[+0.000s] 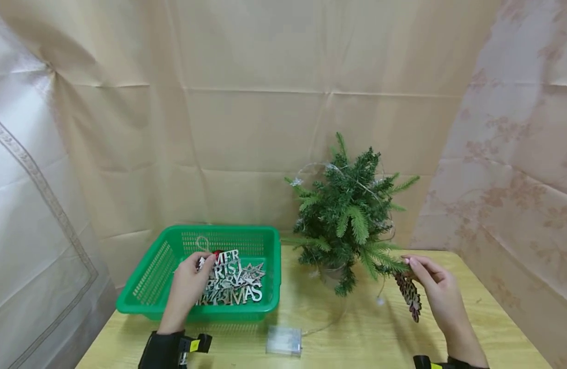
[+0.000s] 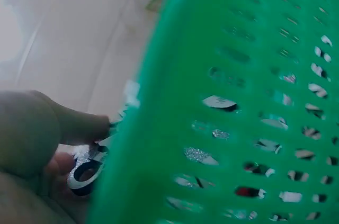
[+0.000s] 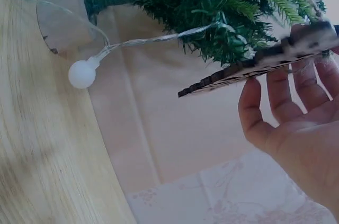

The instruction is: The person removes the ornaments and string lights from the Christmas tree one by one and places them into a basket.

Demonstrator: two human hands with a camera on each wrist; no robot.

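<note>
Hanging just below the fingertips of the right hand (image 1: 442, 294), a flat brown wooden ornament with a cut-out pattern (image 1: 409, 297) is pinched at its upper end, beside the front right branch tip of a small green artificial tree (image 1: 352, 215). Whether its loop is already placed on the branch cannot be told. By the left hand (image 1: 189, 284), well apart from the right one, a whitish letter ornament with glitter (image 1: 227, 262) is gripped and kept upright inside a green perforated plastic basket (image 1: 219, 313); more cut-out pieces (image 1: 246, 294) are piled under it.

The left front corner of the basket is placed near the left edge of the pale yellow wooden desk (image 1: 477, 312). Between basket and tree only a narrow strip of wood is left, while wider room is offered in front of the tree, right of a transparent plastic box (image 1: 284, 340). From this box a thin clear wire (image 1: 318, 329) is led toward the whitish pot (image 1: 331, 278), and a round white bulb (image 3: 82, 74) is seen hanging near it. Behind the desk a creased beige cloth (image 1: 256, 128) is hung; a whitish cloth with a patterned band (image 1: 25, 220) is seen at left, a pale floral cloth (image 1: 519, 179) at right.
</note>
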